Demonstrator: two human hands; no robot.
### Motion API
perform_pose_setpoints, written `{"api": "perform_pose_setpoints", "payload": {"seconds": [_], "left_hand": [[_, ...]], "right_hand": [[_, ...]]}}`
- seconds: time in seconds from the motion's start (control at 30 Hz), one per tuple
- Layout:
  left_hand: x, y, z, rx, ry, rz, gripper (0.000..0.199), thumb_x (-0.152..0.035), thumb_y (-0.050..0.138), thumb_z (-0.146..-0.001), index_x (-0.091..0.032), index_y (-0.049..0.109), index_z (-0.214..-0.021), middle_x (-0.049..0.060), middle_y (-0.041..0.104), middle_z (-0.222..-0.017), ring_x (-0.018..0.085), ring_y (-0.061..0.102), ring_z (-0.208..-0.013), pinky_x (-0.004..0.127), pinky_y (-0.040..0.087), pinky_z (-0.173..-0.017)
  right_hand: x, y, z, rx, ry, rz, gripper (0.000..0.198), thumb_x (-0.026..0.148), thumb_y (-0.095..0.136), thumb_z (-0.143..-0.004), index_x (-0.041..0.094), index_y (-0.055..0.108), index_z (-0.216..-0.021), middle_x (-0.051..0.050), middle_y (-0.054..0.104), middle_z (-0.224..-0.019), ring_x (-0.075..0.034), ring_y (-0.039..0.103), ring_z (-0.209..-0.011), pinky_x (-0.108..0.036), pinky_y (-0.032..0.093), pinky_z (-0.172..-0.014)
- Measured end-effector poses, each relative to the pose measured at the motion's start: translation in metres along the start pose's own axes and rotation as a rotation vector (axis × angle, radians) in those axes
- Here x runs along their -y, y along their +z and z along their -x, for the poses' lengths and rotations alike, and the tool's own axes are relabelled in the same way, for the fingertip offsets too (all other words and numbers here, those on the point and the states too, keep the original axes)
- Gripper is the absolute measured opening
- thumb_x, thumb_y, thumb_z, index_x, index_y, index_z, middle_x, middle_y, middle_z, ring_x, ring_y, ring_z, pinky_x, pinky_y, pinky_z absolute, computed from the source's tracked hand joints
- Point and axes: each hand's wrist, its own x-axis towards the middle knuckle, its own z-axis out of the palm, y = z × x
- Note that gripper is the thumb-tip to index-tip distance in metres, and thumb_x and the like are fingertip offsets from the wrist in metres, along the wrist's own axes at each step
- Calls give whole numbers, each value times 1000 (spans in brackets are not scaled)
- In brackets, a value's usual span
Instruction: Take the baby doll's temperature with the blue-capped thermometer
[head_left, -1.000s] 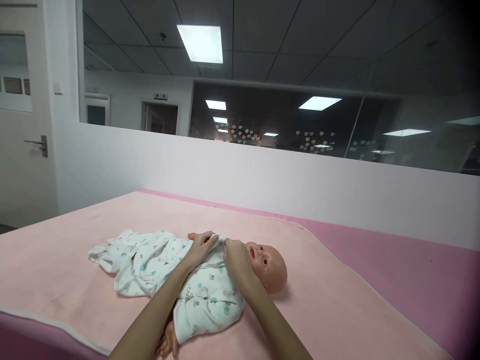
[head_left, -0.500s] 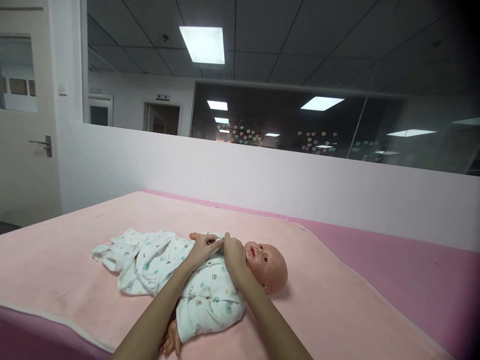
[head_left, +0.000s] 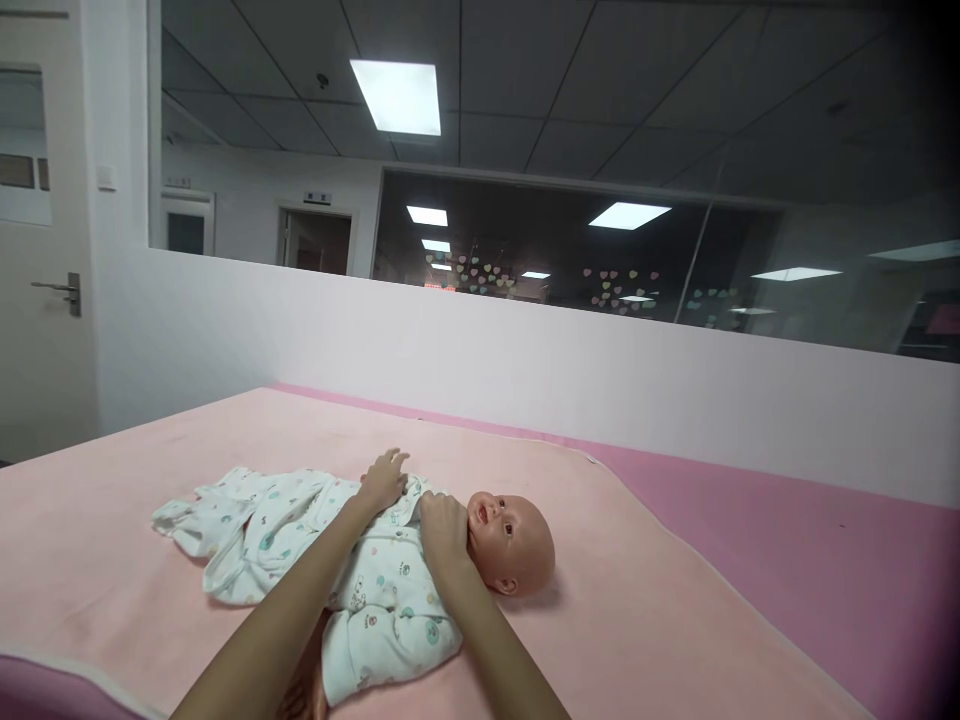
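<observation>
A baby doll (head_left: pixel 517 540) lies on its back with its head to the right, dressed in a white printed baby outfit (head_left: pixel 390 580). My right hand (head_left: pixel 442 525) is closed at the outfit's neck edge, just below the doll's chin; its fingertips are partly hidden. Over the far side of the doll's chest, my left hand (head_left: pixel 386 482) has its fingers stretched out and apart, close to the doll's far arm. The outfit's leg part (head_left: pixel 225 525) lies loosely spread to the left. The doll's near hand (head_left: pixel 300 690) shows beneath my left forearm.
A pale pink sheet (head_left: pixel 645 620) covers a padded pink surface (head_left: pixel 810 530). Behind it stands a low white wall (head_left: pixel 525 355) with a window (head_left: pixel 600 250) above. At the far left is a door (head_left: pixel 45 340) with a metal handle.
My left hand has moved away from my right hand toward the doll's far side, and its fingers have opened. My right hand stays at the neck edge. The view has shifted slightly right.
</observation>
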Motion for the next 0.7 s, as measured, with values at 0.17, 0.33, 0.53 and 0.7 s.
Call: {"api": "perform_pose_setpoints", "payload": {"seconds": [0.17,0.33,0.53,0.7], "left_hand": [[1,2,12,88,3,-178,47,-46,28,-80,-17,61,-97,14,59,-102,28,51,-103,46,34,-90],[-1,-8,37,10,31,-240,55,-51,20,-80,-14,61,-80,15,59,-98,29,50,-101,43,35,-87],[0,-16,45,131,-33,-138,58,-61,15,-77,-17,53,-79,12,63,-83,27,58,-81,37,39,-73],[-4,-21,47,141,-26,-171,55,-59,15,-78,-17,50,-76,12,63,-82,27,58,-82,37,37,-74]], "right_hand": [[0,-9,19,-23,-18,78,29,-3,37,-74,12,61,-75,-13,60,-79,-23,56,-78,-31,41,-64],[-8,-22,52,-92,-36,-6,31,-5,35,-70,15,58,-74,-9,57,-83,-20,51,-81,-30,38,-69],[-28,-21,61,-268,-239,-237,33,-8,36,-56,17,50,-72,-3,54,-83,-14,44,-77,-26,32,-66],[-85,-35,36,-480,56,-531,18,8,36,-71,18,51,-68,-2,55,-73,-15,46,-74,-28,34,-70]]}}
